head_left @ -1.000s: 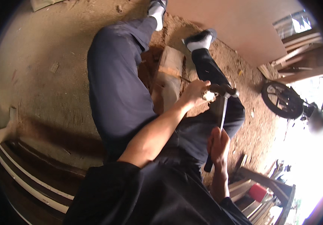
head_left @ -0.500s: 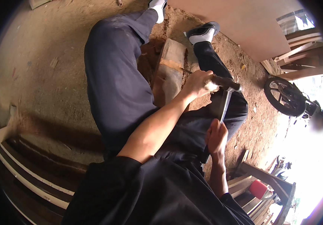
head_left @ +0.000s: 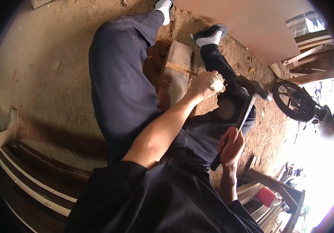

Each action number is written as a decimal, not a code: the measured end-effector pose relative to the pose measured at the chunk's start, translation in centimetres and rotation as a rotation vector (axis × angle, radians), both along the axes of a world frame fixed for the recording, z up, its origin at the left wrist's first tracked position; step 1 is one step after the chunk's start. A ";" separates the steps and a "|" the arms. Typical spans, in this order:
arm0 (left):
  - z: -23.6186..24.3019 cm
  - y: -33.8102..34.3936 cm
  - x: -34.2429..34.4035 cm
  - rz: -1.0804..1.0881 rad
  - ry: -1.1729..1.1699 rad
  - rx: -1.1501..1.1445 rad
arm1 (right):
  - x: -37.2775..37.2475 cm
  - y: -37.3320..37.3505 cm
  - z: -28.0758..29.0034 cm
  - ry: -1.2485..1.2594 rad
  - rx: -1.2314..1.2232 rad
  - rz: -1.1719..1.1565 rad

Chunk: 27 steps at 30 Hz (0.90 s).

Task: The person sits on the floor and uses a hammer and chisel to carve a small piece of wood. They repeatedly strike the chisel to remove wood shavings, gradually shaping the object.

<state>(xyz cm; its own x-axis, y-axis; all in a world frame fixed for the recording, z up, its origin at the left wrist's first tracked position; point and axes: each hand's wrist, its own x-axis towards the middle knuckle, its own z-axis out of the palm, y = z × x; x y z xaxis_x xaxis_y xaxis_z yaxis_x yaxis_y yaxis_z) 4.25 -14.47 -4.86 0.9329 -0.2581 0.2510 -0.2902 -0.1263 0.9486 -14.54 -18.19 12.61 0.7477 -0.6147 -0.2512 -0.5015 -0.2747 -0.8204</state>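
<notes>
My left hand (head_left: 201, 86) is closed around a chisel (head_left: 217, 84), whose frayed, mushroomed wooden handle end sticks out of the fist. Its dark blade points left toward a wooden block (head_left: 177, 86) lying between my legs; whether the tip touches the wood is too small to tell. With my right hand (head_left: 232, 145) I grip a hammer (head_left: 246, 112) by its dark lower handle. The hammer's head is to the right of the chisel's end, with a gap between them. A lighter, orange-brown cut band crosses the block near the blade.
My legs (head_left: 124, 73) are spread on either side of the block on a dirt floor (head_left: 54, 93). A motorcycle wheel (head_left: 293, 100) stands at right. Stacked timber (head_left: 318, 58) and a large brown board (head_left: 244, 27) are at the upper right; a red container (head_left: 266, 197) sits lower right.
The hammer has swung right, away from the chisel's handle end, which now shows fully. My right hand moved slightly right and down; my left hand stays nearly in place.
</notes>
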 end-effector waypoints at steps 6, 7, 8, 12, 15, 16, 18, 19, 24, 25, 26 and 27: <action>2.4 2.8 0.1 -0.066 -0.105 -0.010 | -2.1 3.8 0.9 0.083 -0.133 0.107; 1.4 3.2 -0.2 0.013 -0.142 -0.030 | -2.5 4.7 1.8 0.085 -0.090 0.068; 1.6 3.2 -1.5 0.065 -0.161 -0.068 | -2.1 5.4 2.3 0.018 -0.064 -0.002; 1.6 3.7 -2.3 -0.041 -0.127 0.003 | -3.8 4.2 -1.1 -0.038 -0.197 0.090; 2.1 3.9 -0.5 -0.096 -0.091 0.097 | -2.5 3.6 1.1 0.204 -0.116 0.170; 1.9 4.2 -0.1 -0.006 -0.162 0.015 | -1.8 4.0 2.5 0.135 -0.017 0.126; 1.1 3.8 -2.0 -0.013 -0.032 -0.065 | -2.6 4.2 1.3 0.001 -0.069 0.068; 1.2 3.7 -2.0 0.035 -0.109 -0.081 | -3.2 3.7 -0.5 -0.097 -0.079 0.043; 2.7 4.5 -2.0 0.061 -0.315 0.018 | -1.8 4.3 0.2 0.089 -0.182 0.125; 2.6 4.2 -1.3 0.059 -0.265 -0.049 | -2.0 4.6 1.1 0.123 -0.078 0.023; 1.9 4.0 -0.6 0.060 -0.221 -0.107 | -0.6 5.1 2.2 0.076 0.037 -0.057; 1.4 4.0 -1.4 0.105 -0.256 -0.168 | -1.3 4.9 1.5 0.029 -0.008 -0.035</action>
<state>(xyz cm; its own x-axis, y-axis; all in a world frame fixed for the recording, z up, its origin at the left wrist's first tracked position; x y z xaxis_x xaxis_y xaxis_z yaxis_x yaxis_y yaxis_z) 2.86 -10.45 -3.51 0.8532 -0.0989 0.5121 -0.5159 -0.0157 0.8565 -15.80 -13.28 14.13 0.7185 -0.6422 -0.2671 -0.5342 -0.2635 -0.8033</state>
